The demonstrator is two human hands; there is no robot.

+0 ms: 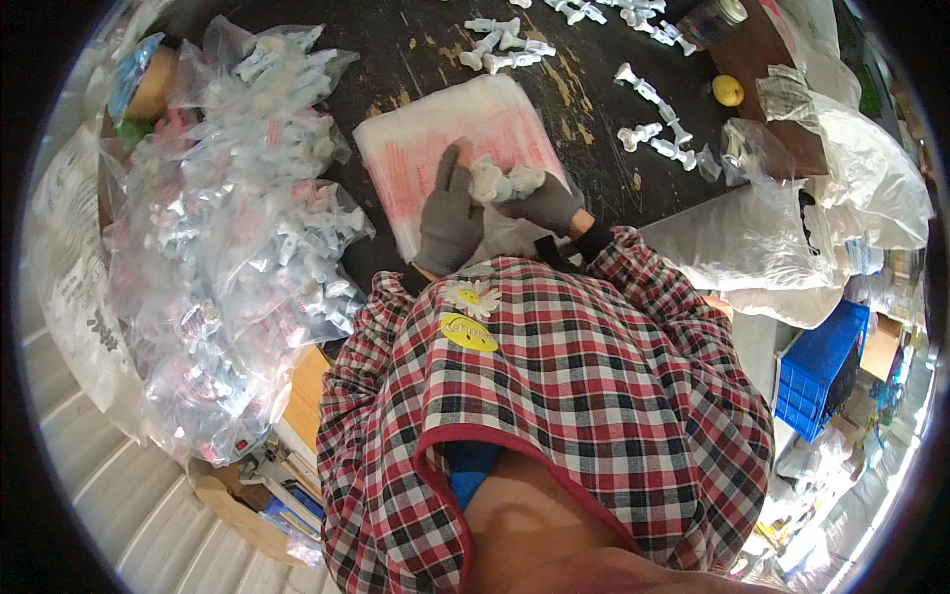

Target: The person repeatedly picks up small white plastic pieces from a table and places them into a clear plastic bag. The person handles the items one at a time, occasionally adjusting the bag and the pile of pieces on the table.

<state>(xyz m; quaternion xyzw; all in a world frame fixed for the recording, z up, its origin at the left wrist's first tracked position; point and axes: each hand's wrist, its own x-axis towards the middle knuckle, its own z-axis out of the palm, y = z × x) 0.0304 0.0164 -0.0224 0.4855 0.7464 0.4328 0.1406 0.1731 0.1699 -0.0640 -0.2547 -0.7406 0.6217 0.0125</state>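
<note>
My left hand [451, 219], in a grey glove with a bare fingertip, is over a stack of clear plastic bags [393, 171] with red print. Its fingers point away from me, and its inner side is against a small bunch of white plastic fittings [487, 180] with round ends. From the other side my right hand [551, 204], also gloved in grey, is closed around the bunch. Its fingertips are partly hidden. Under the hands, near my checked smock, lies loose clear film [505, 236].
Filled clear bags of fittings [245, 223] are heaped at the left. Loose white fittings [508, 46] lie at the table's far side, and others [660, 104] to the right. Beyond these are a yellow fruit [727, 90] and a lidded jar [712, 22]. A blue crate [820, 371] stands at right.
</note>
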